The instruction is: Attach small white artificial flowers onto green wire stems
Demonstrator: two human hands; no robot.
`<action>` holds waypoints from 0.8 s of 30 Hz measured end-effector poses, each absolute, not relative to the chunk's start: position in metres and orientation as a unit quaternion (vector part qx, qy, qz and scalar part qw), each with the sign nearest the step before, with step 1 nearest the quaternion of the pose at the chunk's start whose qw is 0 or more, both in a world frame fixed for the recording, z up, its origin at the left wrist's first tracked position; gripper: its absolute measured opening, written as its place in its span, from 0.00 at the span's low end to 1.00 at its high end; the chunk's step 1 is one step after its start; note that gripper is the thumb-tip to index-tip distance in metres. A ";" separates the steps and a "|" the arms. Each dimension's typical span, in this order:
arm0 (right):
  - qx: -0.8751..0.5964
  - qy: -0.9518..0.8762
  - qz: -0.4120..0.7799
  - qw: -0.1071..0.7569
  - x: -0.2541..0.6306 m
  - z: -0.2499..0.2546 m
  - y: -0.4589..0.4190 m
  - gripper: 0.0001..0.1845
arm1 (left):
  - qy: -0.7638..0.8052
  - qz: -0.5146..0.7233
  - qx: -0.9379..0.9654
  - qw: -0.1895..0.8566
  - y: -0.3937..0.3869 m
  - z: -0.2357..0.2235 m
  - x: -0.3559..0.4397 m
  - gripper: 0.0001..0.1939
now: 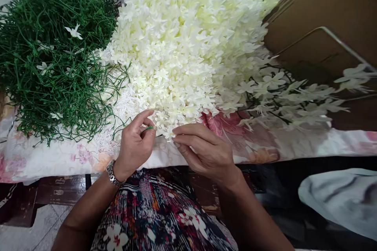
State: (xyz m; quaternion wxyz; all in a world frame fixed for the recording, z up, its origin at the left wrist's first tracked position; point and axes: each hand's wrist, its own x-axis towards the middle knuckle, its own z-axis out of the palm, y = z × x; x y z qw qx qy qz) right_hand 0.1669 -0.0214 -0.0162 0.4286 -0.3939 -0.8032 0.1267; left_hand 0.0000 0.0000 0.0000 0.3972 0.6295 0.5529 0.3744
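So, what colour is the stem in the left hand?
Green. The stem in the left hand shows best in the head view.

The flower heap (188, 47) was creamy white, tinged pale yellow. Left of it, the stems (55, 86) were dark green. Right of it, the cardboard (332, 4) was plain brown. In front of it, the cloth (166, 157) bore pink, purple and orange florals on white.
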 end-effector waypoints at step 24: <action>-0.489 -0.759 0.115 0.414 0.129 0.007 -0.024 0.05 | 0.470 0.404 0.721 0.310 -0.021 0.010 -0.012 0.04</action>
